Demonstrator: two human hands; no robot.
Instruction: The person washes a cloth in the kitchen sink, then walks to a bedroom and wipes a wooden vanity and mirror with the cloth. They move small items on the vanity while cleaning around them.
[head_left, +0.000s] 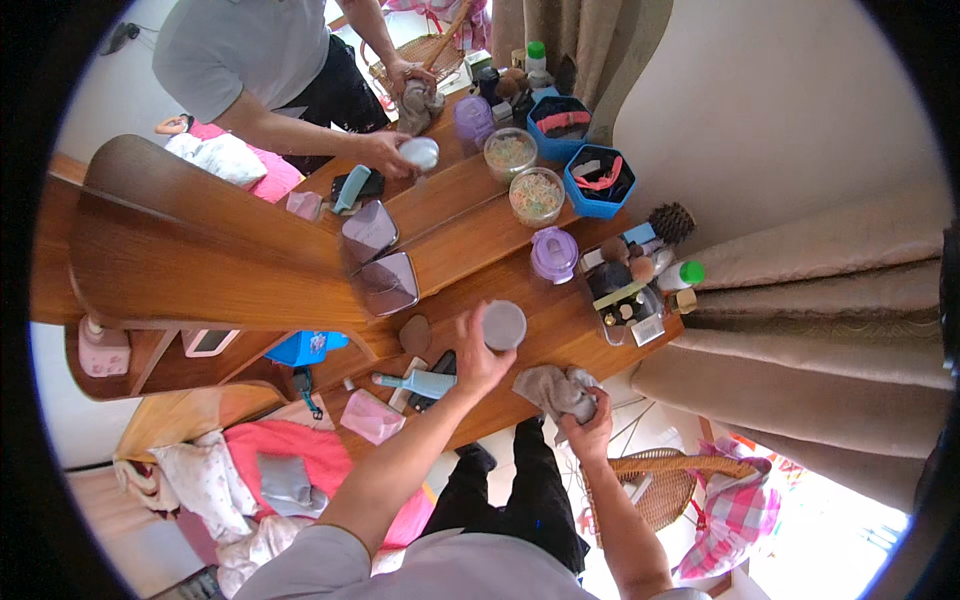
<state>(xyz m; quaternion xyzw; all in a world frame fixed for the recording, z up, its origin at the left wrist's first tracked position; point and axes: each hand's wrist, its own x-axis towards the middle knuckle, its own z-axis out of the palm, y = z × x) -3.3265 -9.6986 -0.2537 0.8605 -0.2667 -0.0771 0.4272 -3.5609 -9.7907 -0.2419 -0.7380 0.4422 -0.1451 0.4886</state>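
My left hand (480, 364) grips a round, translucent plastic jar or lid (505, 325) above the wooden dressing table (480, 416). Which of the two it is, I cannot tell. A crumpled grey-brown cloth (553, 388) is held in my right hand (591, 429) at the table's front edge. Left of my left hand lie a light-blue comb (429, 384), a dark flat object (445, 364) and a pink translucent box (373, 415). Beyond the jar stands a purple-lidded container (555, 255).
A mirror (450, 202) rises behind the table and doubles things. Along it stand a tub of coloured hair ties (537, 196) and a blue hexagonal box (600, 181). Cosmetics and brushes crowd an organizer (622, 300) at right. A wicker chair (652, 491) stands near my right arm.
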